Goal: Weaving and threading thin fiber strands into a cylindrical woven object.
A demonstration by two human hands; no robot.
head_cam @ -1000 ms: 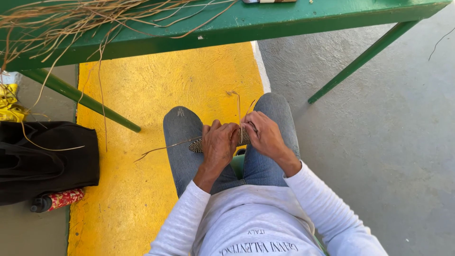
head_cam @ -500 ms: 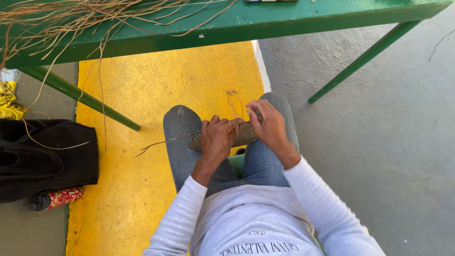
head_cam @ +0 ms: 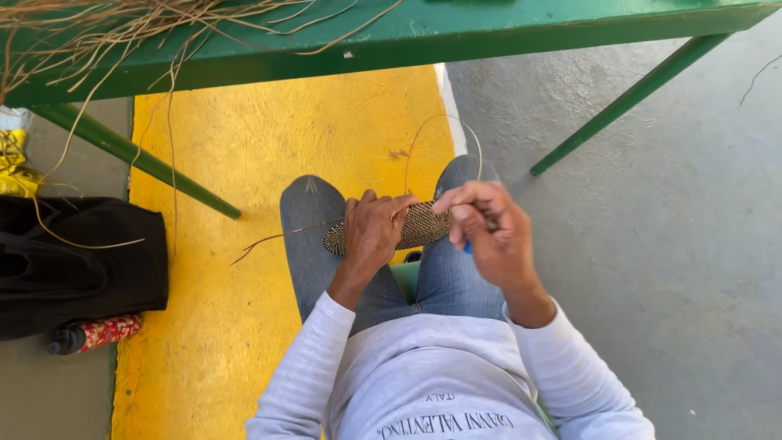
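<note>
Weaving step: left hand clasped the woven oval; right hand beside it pinched a looping strand, likely needing tightening next.

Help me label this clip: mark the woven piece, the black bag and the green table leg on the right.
woven piece [head_cam: 419,226], head view, its patterned middle.
black bag [head_cam: 77,265], head view, its top.
green table leg [head_cam: 627,99], head view, mid-length.
</note>
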